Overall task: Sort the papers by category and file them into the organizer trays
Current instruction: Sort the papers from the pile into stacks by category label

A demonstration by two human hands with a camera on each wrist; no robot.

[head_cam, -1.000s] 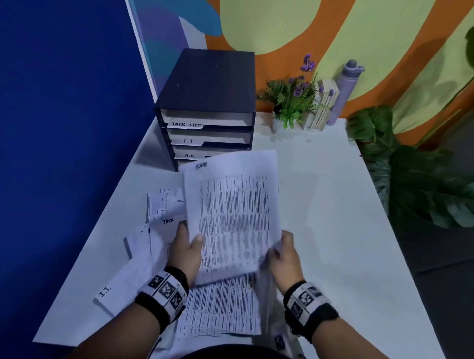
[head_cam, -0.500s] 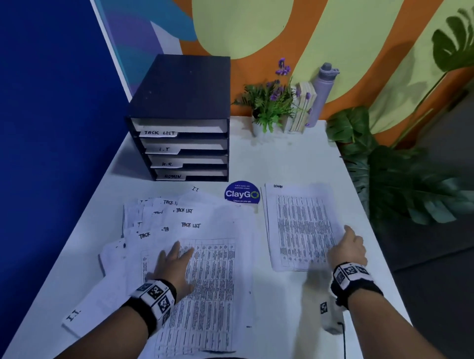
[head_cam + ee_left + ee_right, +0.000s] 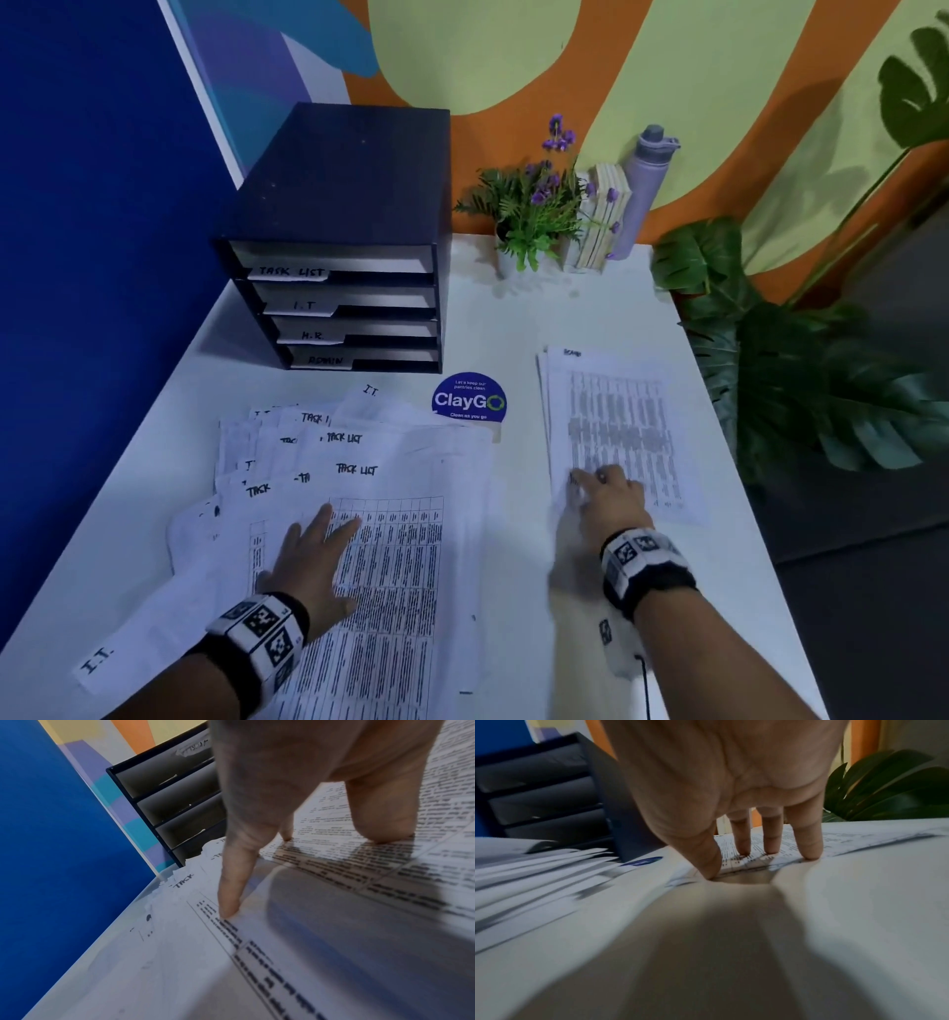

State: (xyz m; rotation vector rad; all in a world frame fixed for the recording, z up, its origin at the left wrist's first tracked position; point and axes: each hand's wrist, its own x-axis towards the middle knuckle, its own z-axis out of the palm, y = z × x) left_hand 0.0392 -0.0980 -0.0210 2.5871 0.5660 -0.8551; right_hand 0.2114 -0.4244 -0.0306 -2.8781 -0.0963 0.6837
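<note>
A dark organizer (image 3: 349, 216) with four labelled trays (TASK LIST, I.T, H.R., ADMIN) stands at the back left of the white table (image 3: 513, 318). A loose spread of printed papers (image 3: 390, 462), several marked TASK LIST, covers the front left. My left hand (image 3: 308, 560) lies flat on the top printed sheet (image 3: 334, 923), fingers (image 3: 231, 892) straight. To the right lies a separate small stack headed ADMIN (image 3: 616, 411). My right hand (image 3: 601, 493) presses its near edge with straight fingertips (image 3: 808, 850).
A round blue ClayGo sticker (image 3: 468, 398) lies between the two paper groups. A potted plant (image 3: 529, 216), books (image 3: 603, 216) and a lilac bottle (image 3: 642, 190) stand along the back wall. Large leaves (image 3: 801, 370) hang past the table's right edge. A blue wall borders the left.
A second ago both hands held up a printed sheet. That sheet now lies on the ADMIN stack at the right, and my right hand has slid to its near left corner. My left hand rests on the spread.
</note>
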